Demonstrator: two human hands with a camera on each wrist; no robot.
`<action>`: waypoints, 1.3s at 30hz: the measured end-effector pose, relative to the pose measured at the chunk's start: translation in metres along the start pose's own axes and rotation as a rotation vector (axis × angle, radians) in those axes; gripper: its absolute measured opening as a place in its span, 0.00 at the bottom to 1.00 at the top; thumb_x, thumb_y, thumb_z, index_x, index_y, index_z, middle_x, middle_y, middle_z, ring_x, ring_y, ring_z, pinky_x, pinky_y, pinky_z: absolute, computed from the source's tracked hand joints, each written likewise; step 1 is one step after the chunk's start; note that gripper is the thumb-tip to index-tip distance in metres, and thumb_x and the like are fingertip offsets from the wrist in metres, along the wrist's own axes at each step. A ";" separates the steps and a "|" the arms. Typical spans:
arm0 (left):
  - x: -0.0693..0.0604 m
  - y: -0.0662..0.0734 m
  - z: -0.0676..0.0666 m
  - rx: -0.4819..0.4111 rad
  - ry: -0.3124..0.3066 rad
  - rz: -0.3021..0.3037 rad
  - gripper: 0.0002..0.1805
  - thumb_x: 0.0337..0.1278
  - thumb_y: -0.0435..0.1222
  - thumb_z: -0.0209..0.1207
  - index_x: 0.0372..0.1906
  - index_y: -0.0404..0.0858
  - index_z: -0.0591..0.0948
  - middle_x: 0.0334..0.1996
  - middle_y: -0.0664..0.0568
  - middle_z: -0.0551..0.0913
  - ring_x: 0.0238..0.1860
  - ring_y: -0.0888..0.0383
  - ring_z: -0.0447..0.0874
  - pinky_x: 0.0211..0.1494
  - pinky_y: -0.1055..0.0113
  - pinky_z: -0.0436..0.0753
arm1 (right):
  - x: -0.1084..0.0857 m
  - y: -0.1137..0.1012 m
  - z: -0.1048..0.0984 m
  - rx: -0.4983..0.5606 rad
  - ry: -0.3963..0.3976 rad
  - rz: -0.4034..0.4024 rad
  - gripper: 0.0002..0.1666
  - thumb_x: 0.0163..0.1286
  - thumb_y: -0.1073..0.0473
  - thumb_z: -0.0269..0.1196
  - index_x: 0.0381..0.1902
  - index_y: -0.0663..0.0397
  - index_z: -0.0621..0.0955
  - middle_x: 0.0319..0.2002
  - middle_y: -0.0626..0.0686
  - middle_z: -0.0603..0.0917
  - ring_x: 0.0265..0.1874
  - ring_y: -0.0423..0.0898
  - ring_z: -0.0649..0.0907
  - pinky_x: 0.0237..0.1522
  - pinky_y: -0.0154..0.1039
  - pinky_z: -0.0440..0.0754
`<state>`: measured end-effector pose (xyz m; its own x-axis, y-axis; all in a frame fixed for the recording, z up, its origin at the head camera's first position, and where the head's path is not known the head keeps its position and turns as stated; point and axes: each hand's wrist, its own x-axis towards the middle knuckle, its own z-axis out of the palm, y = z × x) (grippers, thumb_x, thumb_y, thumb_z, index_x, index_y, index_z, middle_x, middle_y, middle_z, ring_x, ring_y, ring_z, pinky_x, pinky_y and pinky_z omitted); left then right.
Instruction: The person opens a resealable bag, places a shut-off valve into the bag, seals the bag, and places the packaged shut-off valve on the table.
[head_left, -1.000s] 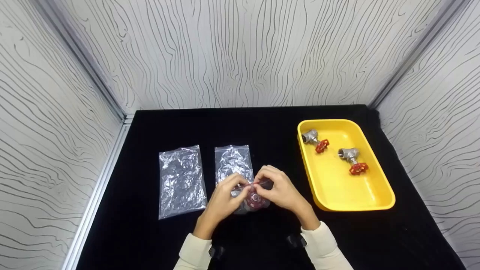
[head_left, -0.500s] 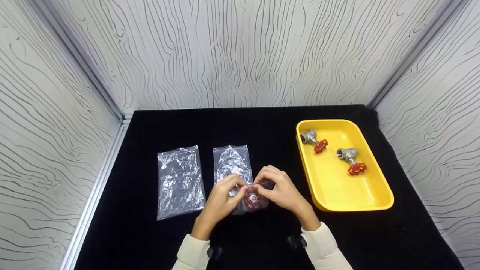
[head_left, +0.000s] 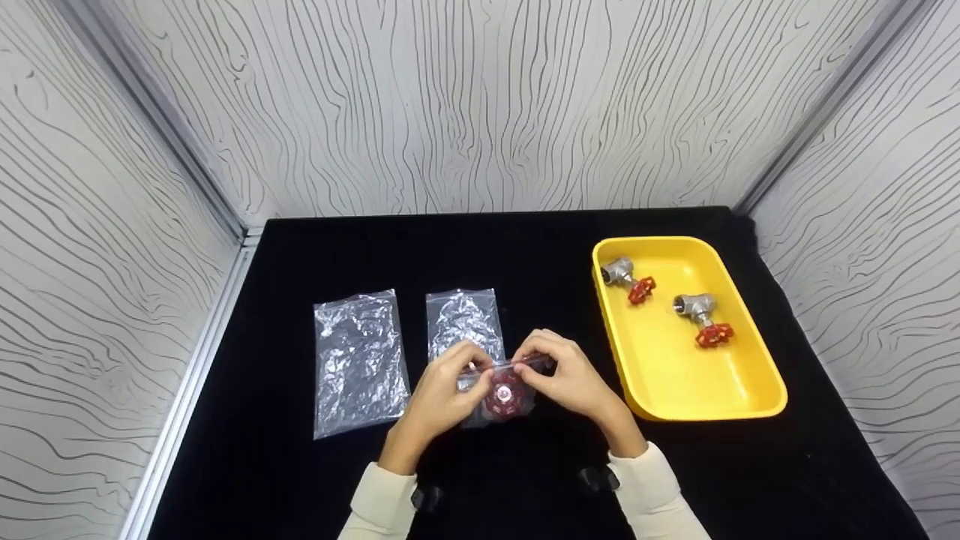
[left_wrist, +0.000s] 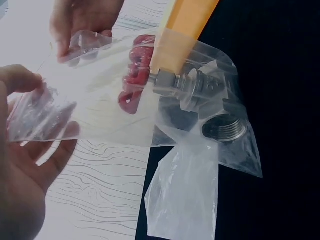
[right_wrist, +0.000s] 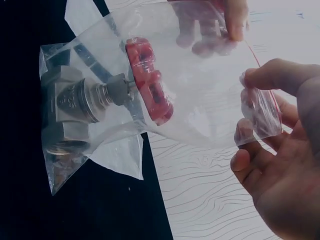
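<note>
While vlv point(right_wrist: 91, 102) inside, both grips point(head_left: 444, 391) point(head_left: 568, 377) on bag point(right_wrist: 200, 100)

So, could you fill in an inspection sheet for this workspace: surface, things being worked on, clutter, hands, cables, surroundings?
Surface: black covering.
Job's things: a red-handled valve inside the held clear bag; two more valves in the yellow tray; two flat clear bags to the tray's left.
Clutter: nothing seen.
Hands: left hand and right hand both pinch the held bag's edge; whether it is sealed, I can't tell.
Cables: nothing seen.
Surroundings: pale panels with dark wavy lines on three sides.
</note>
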<state>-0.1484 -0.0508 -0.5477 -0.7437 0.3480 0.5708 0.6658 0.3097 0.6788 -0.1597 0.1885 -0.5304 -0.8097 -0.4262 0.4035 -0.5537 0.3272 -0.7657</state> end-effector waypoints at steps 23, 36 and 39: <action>0.005 0.000 0.013 0.080 0.073 -0.008 0.09 0.54 0.26 0.70 0.37 0.40 0.84 0.34 0.53 0.85 0.34 0.58 0.84 0.40 0.64 0.88 | -0.005 0.006 0.001 0.082 0.098 0.080 0.05 0.70 0.66 0.72 0.37 0.50 0.87 0.33 0.51 0.85 0.29 0.36 0.76 0.28 0.32 0.74; 0.007 -0.003 0.013 0.121 0.095 0.057 0.07 0.56 0.26 0.71 0.35 0.41 0.87 0.34 0.57 0.88 0.36 0.61 0.86 0.43 0.70 0.87 | -0.005 0.012 0.002 0.148 0.082 0.055 0.03 0.71 0.65 0.71 0.38 0.60 0.87 0.35 0.52 0.86 0.31 0.36 0.77 0.30 0.30 0.75; 0.007 -0.003 0.012 0.131 0.093 0.055 0.08 0.56 0.26 0.71 0.34 0.42 0.87 0.34 0.57 0.88 0.36 0.61 0.86 0.43 0.71 0.87 | -0.007 0.012 0.000 0.169 0.091 0.081 0.02 0.71 0.66 0.71 0.40 0.59 0.87 0.37 0.53 0.86 0.31 0.37 0.77 0.30 0.31 0.76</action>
<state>-0.1550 -0.0387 -0.5511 -0.7039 0.2866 0.6499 0.7035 0.4071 0.5825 -0.1605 0.1951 -0.5421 -0.8687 -0.3237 0.3749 -0.4518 0.2078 -0.8676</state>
